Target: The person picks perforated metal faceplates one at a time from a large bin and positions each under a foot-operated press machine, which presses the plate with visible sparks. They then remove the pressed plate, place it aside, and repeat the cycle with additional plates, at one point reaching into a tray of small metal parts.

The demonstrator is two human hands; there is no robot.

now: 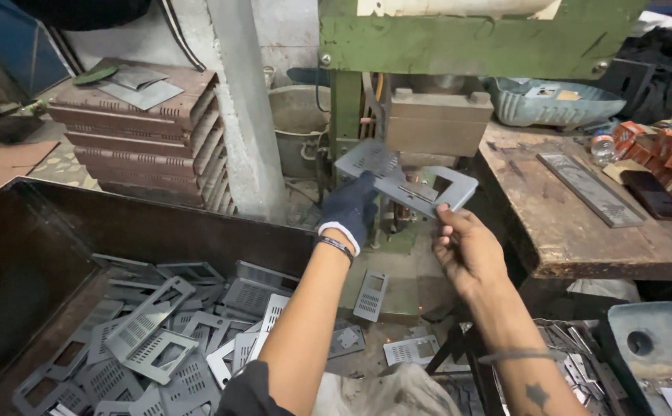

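Grey punched plates [151,339] are heaped in the bin [12,262] – one perforated plate [405,179] is gripped by the gloved left hand [349,208] and pinched by the bare right hand [463,246], at the green press [467,38].

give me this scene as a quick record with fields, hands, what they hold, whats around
left hand: dark glove, grips the grey plate at its near edge
right hand: bare, pinches the plate's right corner
plate: perforated, with a rectangular cutout, held in front of the green press
bin: lower left, holds a pile of similar plates
bench: wooden, at right, metal strip on it
stack: brown panels, back left
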